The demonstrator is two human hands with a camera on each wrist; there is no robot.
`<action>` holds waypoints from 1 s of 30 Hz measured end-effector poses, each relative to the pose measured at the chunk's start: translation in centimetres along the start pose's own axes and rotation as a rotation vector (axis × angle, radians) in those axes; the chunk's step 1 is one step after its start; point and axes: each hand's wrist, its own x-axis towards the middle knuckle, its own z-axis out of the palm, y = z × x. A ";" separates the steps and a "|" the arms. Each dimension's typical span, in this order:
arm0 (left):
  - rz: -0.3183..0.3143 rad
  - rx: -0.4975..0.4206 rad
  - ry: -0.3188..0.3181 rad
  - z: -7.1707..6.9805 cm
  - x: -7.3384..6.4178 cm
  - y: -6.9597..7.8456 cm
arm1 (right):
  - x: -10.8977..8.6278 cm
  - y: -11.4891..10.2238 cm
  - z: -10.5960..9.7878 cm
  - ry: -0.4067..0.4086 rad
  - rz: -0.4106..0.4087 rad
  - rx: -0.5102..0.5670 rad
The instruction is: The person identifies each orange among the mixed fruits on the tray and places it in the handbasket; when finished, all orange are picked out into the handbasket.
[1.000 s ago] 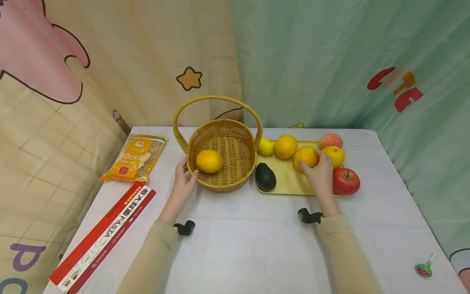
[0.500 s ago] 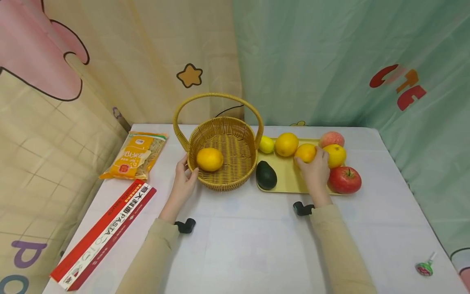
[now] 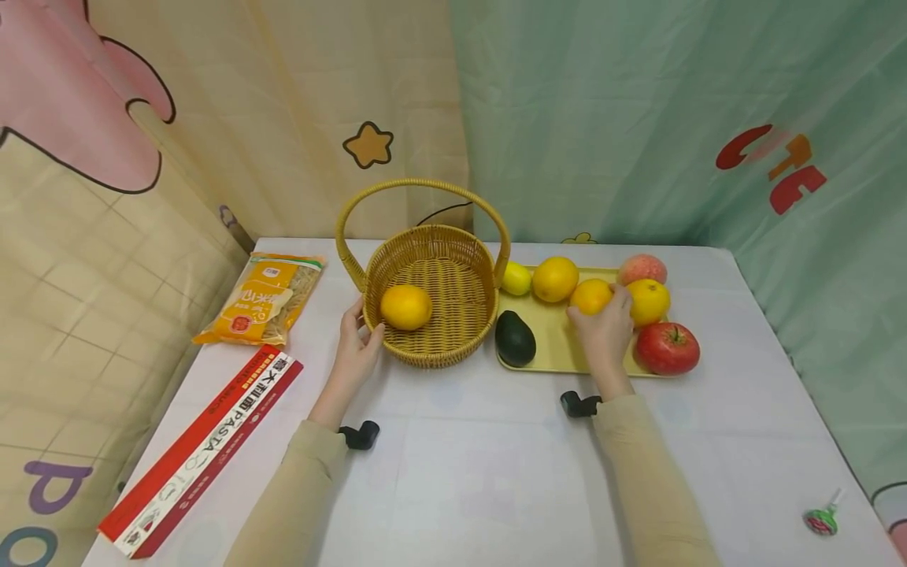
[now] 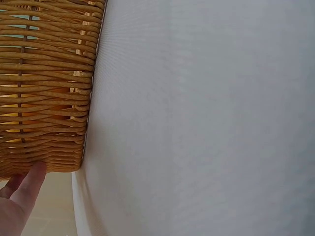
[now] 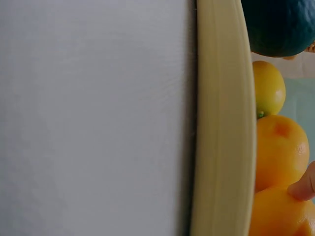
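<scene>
My left hand [image 3: 354,354] holds the left side of a round wicker basket [image 3: 434,361], which has a tall arched handle. Inside the basket lies one orange [image 3: 406,307]. In the left wrist view the thumb [image 4: 30,187] touches the basket's woven wall [image 4: 44,108]. Over the yellow tray [image 3: 554,354], my right hand [image 3: 605,335] grips another orange [image 3: 589,296] between thumb and fingers. The right wrist view shows the thumb [image 5: 305,187] pressed against that orange [image 5: 275,214], beside a further orange [image 5: 280,150]. The other fingers are hidden there.
Also on the tray are a lemon [image 3: 516,279], an avocado [image 3: 515,339], a peach [image 3: 642,270], a yellow-orange fruit [image 3: 649,302] and a large red fruit [image 3: 668,348]. A food packet [image 3: 262,299] and pasta box [image 3: 201,453] lie left. A lollipop [image 3: 822,520] lies front right.
My right hand has shifted slightly left while keeping its fingers on the orange. The left hand stays on the basket, and the view has tilted a little.
</scene>
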 end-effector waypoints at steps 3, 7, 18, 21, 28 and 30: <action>-0.009 -0.004 0.001 0.1 0.0 0.0 | -0.2 0.1 -0.3 -0.004 0.007 0.030; -0.015 -0.005 0.000 0.1 0.0 0.0 | -0.6 -0.2 -1.2 -0.007 -0.006 0.122; -0.041 -0.032 -0.011 -0.1 -0.2 1.0 | -3.4 -3.0 -3.7 -0.071 -0.066 0.273; -0.023 -0.028 0.002 0.0 0.0 0.3 | -4.7 -4.3 -3.8 -0.153 -0.080 0.302; -0.010 -0.032 -0.002 0.1 -0.1 0.2 | -7.4 -6.9 -2.1 -0.409 -0.169 0.350; -0.011 -0.032 -0.001 0.1 -0.1 0.2 | -7.9 -7.5 -1.2 -0.471 -0.208 0.350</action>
